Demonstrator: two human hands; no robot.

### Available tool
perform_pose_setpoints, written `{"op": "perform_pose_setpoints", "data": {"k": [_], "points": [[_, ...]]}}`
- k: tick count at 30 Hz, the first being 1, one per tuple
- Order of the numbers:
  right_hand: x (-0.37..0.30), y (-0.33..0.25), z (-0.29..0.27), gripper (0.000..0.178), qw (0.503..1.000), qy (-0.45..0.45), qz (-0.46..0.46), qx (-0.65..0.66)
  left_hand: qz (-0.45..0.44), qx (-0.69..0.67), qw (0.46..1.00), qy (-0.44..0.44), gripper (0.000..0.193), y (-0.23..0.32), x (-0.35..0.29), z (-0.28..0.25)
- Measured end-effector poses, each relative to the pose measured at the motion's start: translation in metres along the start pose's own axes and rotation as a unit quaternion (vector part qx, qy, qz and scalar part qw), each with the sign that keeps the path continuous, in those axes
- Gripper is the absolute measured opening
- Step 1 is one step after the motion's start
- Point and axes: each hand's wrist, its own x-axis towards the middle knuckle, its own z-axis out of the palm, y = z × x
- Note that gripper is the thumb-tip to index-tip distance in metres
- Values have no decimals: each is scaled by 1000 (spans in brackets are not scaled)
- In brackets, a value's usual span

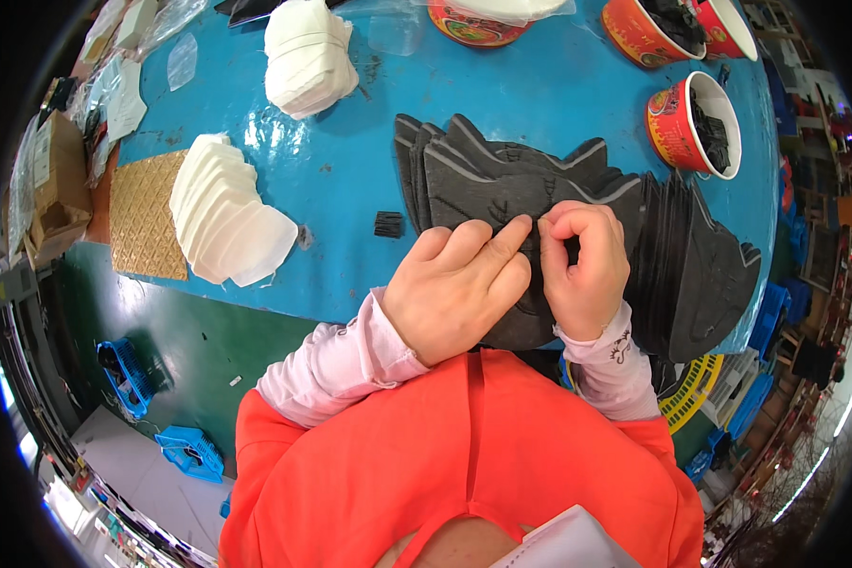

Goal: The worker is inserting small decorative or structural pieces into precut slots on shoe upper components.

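Note:
In front of me lies a stack of dark grey, foam-like cut-outs (502, 185) with jagged upper edges and small black marks on the top one. Over this top piece, my left hand (459, 289) has its fingers bent, with the index finger reaching toward my other hand. My right hand (587, 270) is closed in a pinch, thumb and index fingertip together beside the left fingertips. Whatever sits between the fingertips is too small or hidden. To the left of the stack rests a small bunch of short black strips (388, 223).
More dark cut-outs (696, 275) stand in a leaning row at right. Red paper bowls (667, 123), some holding black pieces, line the far right. White pads lie fanned (222, 213) on a brown patterned board (142, 218); another white stack (308, 62) is farther back. Blue baskets (189, 452) sit below the table.

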Motion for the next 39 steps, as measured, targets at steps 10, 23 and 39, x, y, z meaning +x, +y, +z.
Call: {"op": "perform_pose_setpoints", "data": {"k": [10, 23, 39], "points": [[-12, -2, -15, 36, 996, -21, -68, -52, 1, 25, 1000, -3, 19, 2, 0, 2], [-37, -14, -23, 29, 995, 81, -57, 32, -43, -210, 974, 70, 30, 7, -13, -6], [-56, -40, -32, 22, 887, -89, 153, 427, -89, -368, 919, 112, 27, 29, -28, 9]]}}
